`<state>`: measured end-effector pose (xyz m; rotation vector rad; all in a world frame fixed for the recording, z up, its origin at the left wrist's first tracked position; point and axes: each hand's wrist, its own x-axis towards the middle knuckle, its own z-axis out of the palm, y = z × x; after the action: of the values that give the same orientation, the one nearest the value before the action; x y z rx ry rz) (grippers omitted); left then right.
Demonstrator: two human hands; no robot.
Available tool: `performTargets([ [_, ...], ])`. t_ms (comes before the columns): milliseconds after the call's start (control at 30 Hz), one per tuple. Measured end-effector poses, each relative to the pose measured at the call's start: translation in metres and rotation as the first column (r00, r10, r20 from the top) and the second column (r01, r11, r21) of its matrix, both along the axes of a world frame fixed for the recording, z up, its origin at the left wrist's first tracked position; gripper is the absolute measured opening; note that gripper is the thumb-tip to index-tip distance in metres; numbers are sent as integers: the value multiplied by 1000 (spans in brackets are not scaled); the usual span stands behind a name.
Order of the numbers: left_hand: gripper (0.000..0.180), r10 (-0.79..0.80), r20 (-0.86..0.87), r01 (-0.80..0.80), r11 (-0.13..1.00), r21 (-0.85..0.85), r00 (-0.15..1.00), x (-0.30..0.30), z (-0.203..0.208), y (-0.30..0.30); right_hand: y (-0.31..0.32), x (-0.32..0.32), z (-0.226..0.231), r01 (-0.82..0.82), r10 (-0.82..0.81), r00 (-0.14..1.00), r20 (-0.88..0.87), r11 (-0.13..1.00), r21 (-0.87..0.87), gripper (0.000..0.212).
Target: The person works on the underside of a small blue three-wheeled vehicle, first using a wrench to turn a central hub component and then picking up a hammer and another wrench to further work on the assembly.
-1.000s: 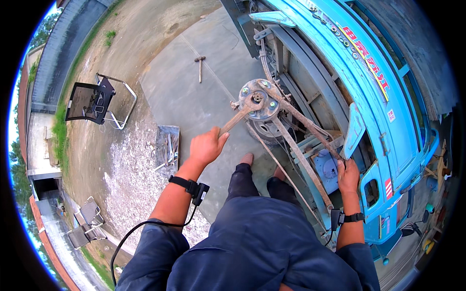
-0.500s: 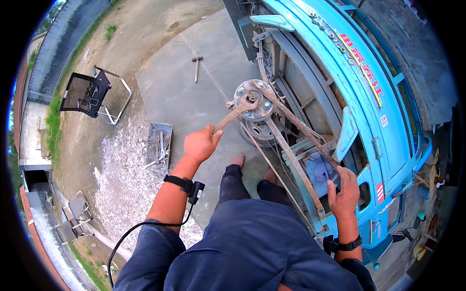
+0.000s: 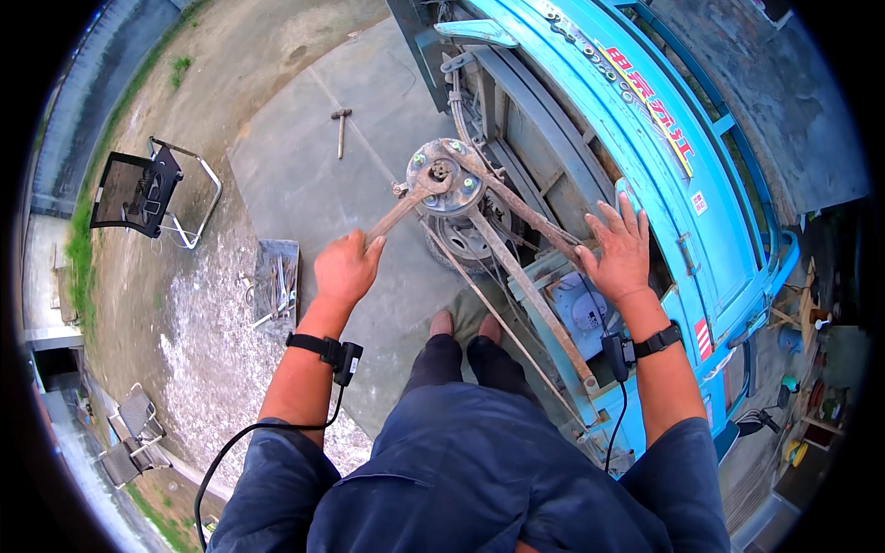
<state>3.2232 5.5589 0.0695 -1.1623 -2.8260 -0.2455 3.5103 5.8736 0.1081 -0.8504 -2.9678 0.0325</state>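
My left hand (image 3: 348, 269) is closed round the handle of a rusty open-end wrench (image 3: 398, 214). The wrench's jaw sits at the centre of a round, rusty wheel hub (image 3: 459, 195) with several bolts. A long rusty bar (image 3: 527, 214) runs from the hub toward my right hand (image 3: 619, 251). That hand is open, fingers spread, beside the blue vehicle's side. Its thumb is close to the bar's near end; whether it touches, I cannot tell. Below the hub, a wheel (image 3: 466, 241) shows in part.
The blue vehicle (image 3: 659, 166) fills the right side, its rusty frame beams (image 3: 535, 300) reaching toward me. A hammer (image 3: 341, 134) lies on the concrete ahead. To the left are a metal tray (image 3: 277, 253) of tools, a black chair (image 3: 138, 192) and another chair (image 3: 134, 429).
My right hand has moved forward along the bar's side, and its fingers have spread. My left hand keeps its grip on the wrench. The whole view has shifted somewhat.
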Motion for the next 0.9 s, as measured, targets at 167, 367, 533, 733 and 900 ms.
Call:
performTargets([
  [167, 42, 5, -19, -5, 1000, 10, 1000, 4, -1, 4, 12, 9, -24, -28, 33, 980, -196, 999, 28, 37],
  [367, 43, 63, -54, -64, 998, -3, 997, 10, 0, 7, 11, 7, -28, -33, 37, 971, -237, 999, 18, 36],
  [533, 43, 98, -62, -100, 995, -30, 993, 13, -1, 7, 12, 5, -28, -34, 37, 968, -248, 999, 17, 35],
  [733, 43, 119, -68, -121, 992, -34, 991, 15, -3, 10, 14, 8, -31, -28, 29, 969, -247, 1000, 9, 34],
  [900, 43, 130, -86, -133, 990, -41, 988, 18, -4, 11, 15, 10, -32, -40, 41, 962, -269, 999, 11, 34],
])
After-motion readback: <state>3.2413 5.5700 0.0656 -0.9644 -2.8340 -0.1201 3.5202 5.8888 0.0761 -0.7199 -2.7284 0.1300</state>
